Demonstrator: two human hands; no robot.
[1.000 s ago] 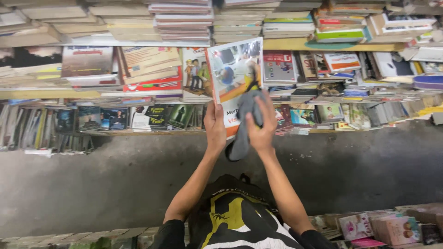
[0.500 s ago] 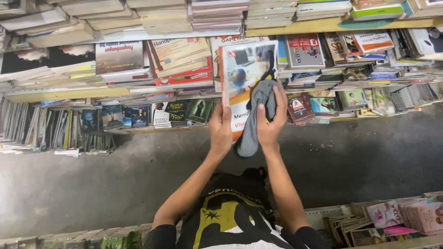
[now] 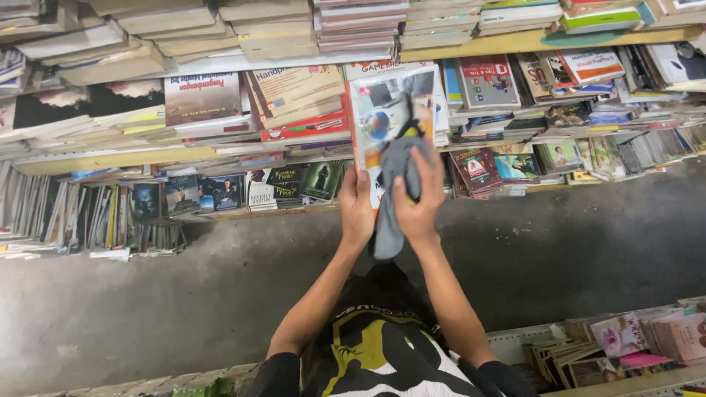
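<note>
The person holds a glossy book [image 3: 390,125] upright in front of the wooden shelf [image 3: 544,38], about at the middle of its length. The left hand [image 3: 357,206] has its grip closed on the book's lower left edge, thumb over the cover. The right hand [image 3: 418,202] grasps a grey cloth [image 3: 397,184] and presses it flat on the cover; the loose end of the cloth hangs down below the book.

Compared with half a second ago, the cloth now sits a little lower on the cover and the right hand has come closer to the left one (the camera also shifted a little, so part of this change is only apparent). The book itself stays in nearly the same place, so the wiping seems to go from the top toward the bottom part of the cover, with the upper half already passed. Behind it, stacked books [image 3: 294,103] fill the shelf.
</note>
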